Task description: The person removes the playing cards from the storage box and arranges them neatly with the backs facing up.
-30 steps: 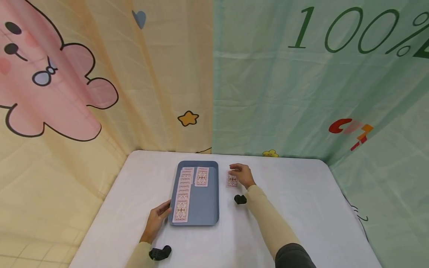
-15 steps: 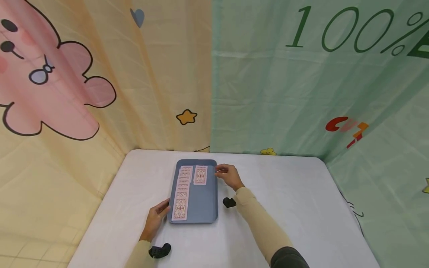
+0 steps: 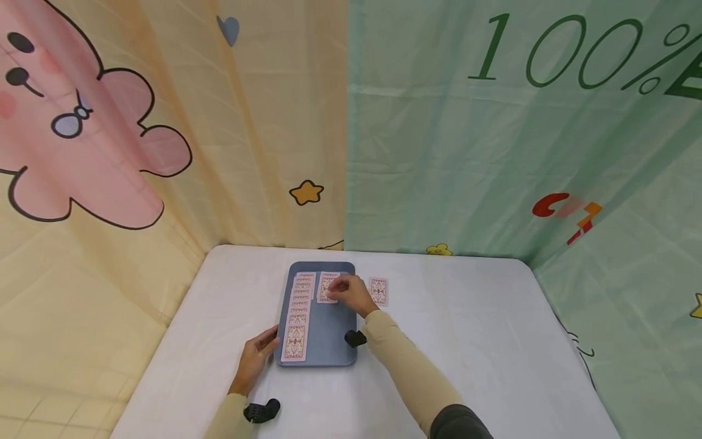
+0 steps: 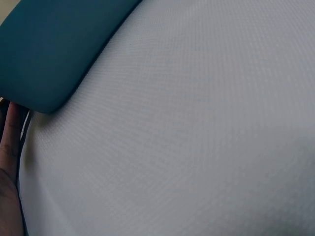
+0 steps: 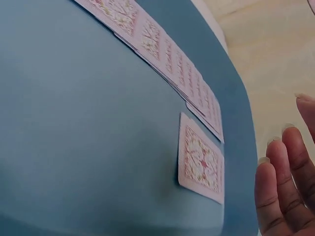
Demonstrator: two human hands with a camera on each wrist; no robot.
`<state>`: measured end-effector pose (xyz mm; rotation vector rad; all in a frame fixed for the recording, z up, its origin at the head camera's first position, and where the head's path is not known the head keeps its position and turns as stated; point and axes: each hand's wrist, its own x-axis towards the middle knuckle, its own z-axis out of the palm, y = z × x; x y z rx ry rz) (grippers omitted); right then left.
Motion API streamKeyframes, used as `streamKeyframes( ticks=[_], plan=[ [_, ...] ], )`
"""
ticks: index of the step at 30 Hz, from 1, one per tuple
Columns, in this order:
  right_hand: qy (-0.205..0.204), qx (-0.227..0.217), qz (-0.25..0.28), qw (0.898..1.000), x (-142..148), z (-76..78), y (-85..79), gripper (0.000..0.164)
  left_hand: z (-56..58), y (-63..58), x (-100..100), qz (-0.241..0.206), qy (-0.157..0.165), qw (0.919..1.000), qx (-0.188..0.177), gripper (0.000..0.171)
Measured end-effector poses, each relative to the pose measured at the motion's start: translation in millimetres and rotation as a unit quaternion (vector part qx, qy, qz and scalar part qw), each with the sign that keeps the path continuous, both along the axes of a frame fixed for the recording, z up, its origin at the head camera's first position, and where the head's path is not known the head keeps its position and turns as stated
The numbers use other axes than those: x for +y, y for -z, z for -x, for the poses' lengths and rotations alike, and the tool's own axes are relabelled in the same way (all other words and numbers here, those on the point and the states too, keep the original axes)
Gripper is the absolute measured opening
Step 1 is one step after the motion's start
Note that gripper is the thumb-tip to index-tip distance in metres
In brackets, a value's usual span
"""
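A blue-grey tray point(image 3: 331, 341) lies on the white-covered table, bearing playing cards face down. An overlapping column of playing cards point(image 3: 295, 341) runs down its left side, and a shorter overlapping group point(image 5: 202, 158) sits at the top, right of that column. My left hand point(image 3: 254, 363) rests against the tray's left side, fingers fairly straight; its wrist view shows a finger at the tray's corner. Over the short group, my right hand point(image 3: 353, 294) has thumb and fingertips together, pinching a playing card point(image 5: 312, 4), of which only a sliver shows in its wrist view.
Another face-down playing card or pile point(image 3: 379, 291) lies on the table point(image 3: 466, 341), right of the tray. Printed curtains point(image 3: 439, 152) stand along the table's back and sides. Each wrist carries a black camera point(image 3: 262, 411).
My right hand has moved left from the cards beside the tray to above the short group, uncovering those on the table. My left hand has stayed at the tray's side.
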<state>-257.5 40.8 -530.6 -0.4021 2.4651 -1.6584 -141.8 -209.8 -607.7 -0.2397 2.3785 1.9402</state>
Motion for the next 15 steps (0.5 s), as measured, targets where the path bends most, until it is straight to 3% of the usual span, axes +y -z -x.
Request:
streamKeyframes(
  ticks=[6,15],
  plan=[
    [-0.035,0.000,0.002,0.999,-17.8,-3.6,3.2,0.018,-0.8,-1.3,0.3,-0.001,0.001,1.0000,-0.004,0.043],
    [-0.060,-0.014,-0.044,0.997,-39.8,-12.3,13.8,0.016,-0.1,-1.4,-0.1,-0.014,0.004,0.9999,-0.004,0.043]
  ],
)
